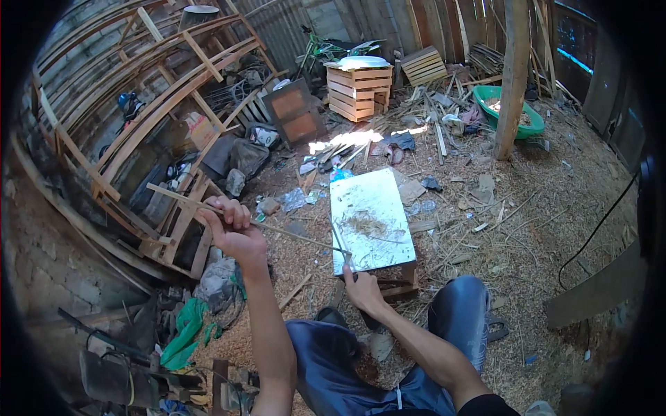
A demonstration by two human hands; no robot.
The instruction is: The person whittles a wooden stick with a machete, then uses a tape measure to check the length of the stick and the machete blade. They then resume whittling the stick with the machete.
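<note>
A long thin strip of wood or cane (291,234) slants from the upper left down to the near part of a white board (381,197). My left hand (232,225) is closed round the strip near its upper end, left of the board. My right hand (362,290) is closed on a small knife-like tool (348,259) at the board's near left corner. The tool's blade meets the lower end of the strip. Thin shavings (366,223) lie in the middle of the white board.
Wooden frames (149,100) stand at the left, with a slatted crate (350,90) at the back. A wooden post (513,83) rises beside a green basin (531,125). A green cloth (186,333) lies lower left. Scraps and shavings cover the ground.
</note>
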